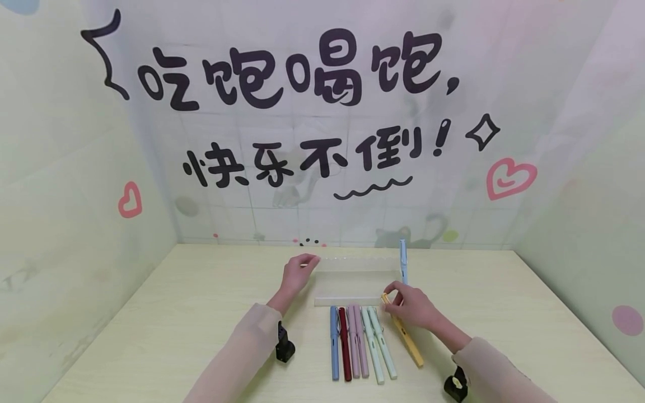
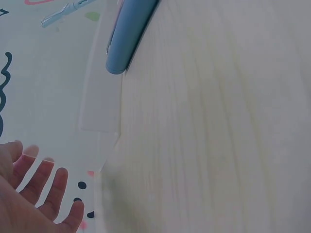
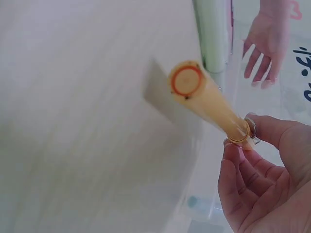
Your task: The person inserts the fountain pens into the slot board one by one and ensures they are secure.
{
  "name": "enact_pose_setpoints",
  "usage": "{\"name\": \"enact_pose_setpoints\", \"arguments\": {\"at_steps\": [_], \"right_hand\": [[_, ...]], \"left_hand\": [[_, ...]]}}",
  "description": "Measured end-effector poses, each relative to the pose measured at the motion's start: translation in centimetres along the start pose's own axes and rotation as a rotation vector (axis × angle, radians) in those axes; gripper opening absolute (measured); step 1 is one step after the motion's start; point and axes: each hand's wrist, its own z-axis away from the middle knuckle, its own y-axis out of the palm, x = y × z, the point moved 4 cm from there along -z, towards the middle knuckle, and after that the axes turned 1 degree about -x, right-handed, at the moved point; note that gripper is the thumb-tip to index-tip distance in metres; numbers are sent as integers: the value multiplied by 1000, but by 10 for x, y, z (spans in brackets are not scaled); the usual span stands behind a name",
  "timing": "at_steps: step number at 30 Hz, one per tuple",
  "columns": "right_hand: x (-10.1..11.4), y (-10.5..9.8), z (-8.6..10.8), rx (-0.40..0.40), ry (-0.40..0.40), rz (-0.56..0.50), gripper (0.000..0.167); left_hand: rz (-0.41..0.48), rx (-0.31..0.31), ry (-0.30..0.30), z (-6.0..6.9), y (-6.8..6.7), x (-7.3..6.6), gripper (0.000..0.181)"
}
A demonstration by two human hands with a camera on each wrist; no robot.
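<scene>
My left hand (image 1: 299, 273) holds the back left corner of a clear plastic pen rack (image 1: 347, 301) by thumb and fingertips. In the left wrist view the fingers of that hand (image 2: 36, 199) are fairly straight, the paler tips seen through plastic. My right hand (image 1: 412, 305) pinches a yellow pen (image 1: 409, 342) near its far end, at the rack's front right corner. From the right wrist, the pen's round end (image 3: 187, 81) points toward the camera, raised above its shadow. A light blue pen (image 1: 403, 262) rests upright or tilted at the rack's right end.
In front of the rack lie side by side a blue pen (image 1: 335, 344), a dark red pen (image 1: 345, 344), two purple pens (image 1: 355, 344) and two pale green pens (image 1: 373, 347). A printed wall sheet (image 1: 302, 224) stands behind the pale wooden table (image 1: 166, 336).
</scene>
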Motion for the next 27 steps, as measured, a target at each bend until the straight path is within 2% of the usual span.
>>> {"name": "enact_pose_setpoints", "arguments": {"at_steps": [7,18,27], "right_hand": [[2,-15,-7,-55,-29,-57,22],[3,-41,-18,-98,-2,-153,25],[7,-62,-28,-129,0,-143,28]], "left_hand": [[-12,-4,5,0,-2,0,26],[-16,-5,-12,0,-2,0,26],[-18,-4,-4,0,-1,0,26]]}}
